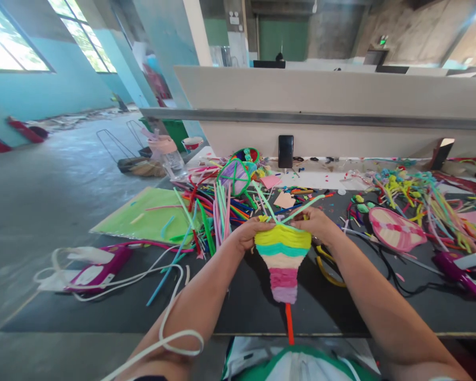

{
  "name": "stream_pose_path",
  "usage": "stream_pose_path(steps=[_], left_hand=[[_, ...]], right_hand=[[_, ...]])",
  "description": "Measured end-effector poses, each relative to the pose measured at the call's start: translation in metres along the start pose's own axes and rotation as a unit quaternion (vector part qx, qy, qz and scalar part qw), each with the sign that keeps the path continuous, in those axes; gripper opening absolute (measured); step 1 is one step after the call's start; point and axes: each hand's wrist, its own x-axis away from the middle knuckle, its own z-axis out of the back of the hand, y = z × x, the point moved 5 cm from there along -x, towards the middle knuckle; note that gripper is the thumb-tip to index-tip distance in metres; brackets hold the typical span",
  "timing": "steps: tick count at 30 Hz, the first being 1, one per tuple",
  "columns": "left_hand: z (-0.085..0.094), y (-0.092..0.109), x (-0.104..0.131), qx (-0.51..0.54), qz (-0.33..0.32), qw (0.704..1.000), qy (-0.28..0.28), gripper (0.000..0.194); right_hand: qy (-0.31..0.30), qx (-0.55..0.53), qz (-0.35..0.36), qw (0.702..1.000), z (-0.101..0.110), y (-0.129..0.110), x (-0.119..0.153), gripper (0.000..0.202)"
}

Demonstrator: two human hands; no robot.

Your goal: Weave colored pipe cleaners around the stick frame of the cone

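Between my hands is a tapered pipe-cleaner craft (283, 259) with yellow, turquoise, cream, magenta and lilac bands. A red pipe cleaner (289, 324) sticks out from its narrow lower end, towards me. Two pale green pipe cleaners (306, 207) spread out in a V from its wide top. My left hand (254, 233) is closed on the upper left corner, fingers partly hidden. At the upper right edge, my right hand (315, 222) is closed on the craft by the base of a green pipe cleaner. A yellow ring-like item (330, 270) lies beside my right forearm.
Loose pipe cleaners (222, 211) and a round purple-and-green piece (235, 177) lie behind my left hand. A green sheet (143, 217) and a purple device (101, 270) with white cables sit left. Rightward lies a pink woven piece (396, 228). A phone (285, 152) leans against the partition (321, 95).
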Motion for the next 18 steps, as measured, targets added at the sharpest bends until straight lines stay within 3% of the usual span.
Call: stream_pose_path(steps=[3, 7, 14, 18], left_hand=[[0.008, 0.002, -0.002, 0.011, -0.007, 0.999, 0.04, 0.022], [0.003, 0.001, -0.001, -0.003, -0.01, 0.999, 0.037, 0.025], [-0.012, -0.006, 0.0, -0.029, -0.012, 1.0, -0.004, 0.031], [-0.01, -0.008, -0.003, -0.035, -0.02, 0.999, 0.023, 0.019]], right_hand=[[0.086, 0.108, 0.085, 0.987, 0.0, -0.007, -0.005, 0.032], [0.105, 0.161, 0.153, 0.969, -0.013, -0.002, 0.002, 0.018], [0.156, 0.302, 0.153, 0.928, -0.015, -0.005, 0.019, 0.01], [0.181, 0.36, 0.159, 0.901, -0.016, -0.019, 0.028, 0.016]])
